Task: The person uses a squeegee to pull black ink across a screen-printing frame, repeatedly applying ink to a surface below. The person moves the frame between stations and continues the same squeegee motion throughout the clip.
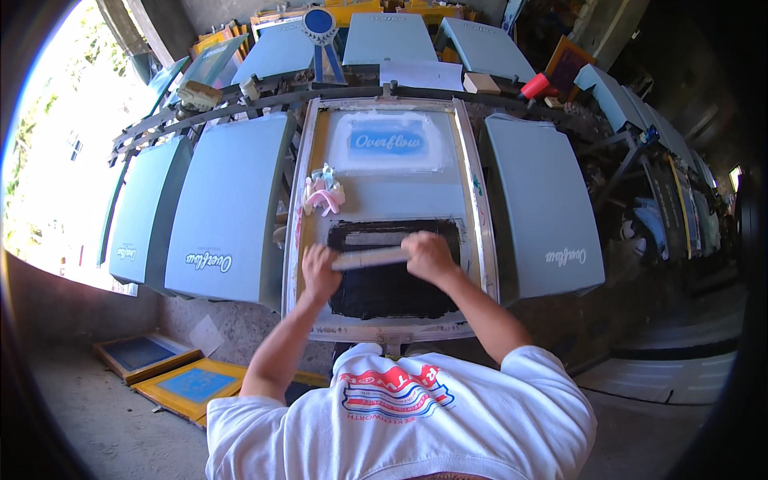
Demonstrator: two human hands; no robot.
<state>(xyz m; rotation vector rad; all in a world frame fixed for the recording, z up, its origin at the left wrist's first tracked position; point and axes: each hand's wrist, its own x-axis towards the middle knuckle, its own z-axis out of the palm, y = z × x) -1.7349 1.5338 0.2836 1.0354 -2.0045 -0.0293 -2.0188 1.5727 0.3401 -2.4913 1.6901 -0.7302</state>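
Note:
A squeegee [370, 258] spans the gap between my hands, lying crosswise over a screen printing frame [482, 208]. My left hand [322, 270] is closed round its left end, and my right hand [429, 256] grips the right end. Beneath and around the squeegee, a rectangle of black ink [380, 298] covers the near part of the screen. Farther up the same screen is a blue stencil patch [389, 142] with a pale border. A crumpled pink and pale cloth [324, 194] lies by the frame's left side. The squeegee's lower edge cannot be made out.
Printing boards with pale blue-grey panels flank the frame, one left [232, 200] and one right [544, 208]. Behind stand a blue round-topped stand [320, 40] and a red cylindrical tool [534, 86]. Yellow-framed screens [192, 384] lie on the floor at left.

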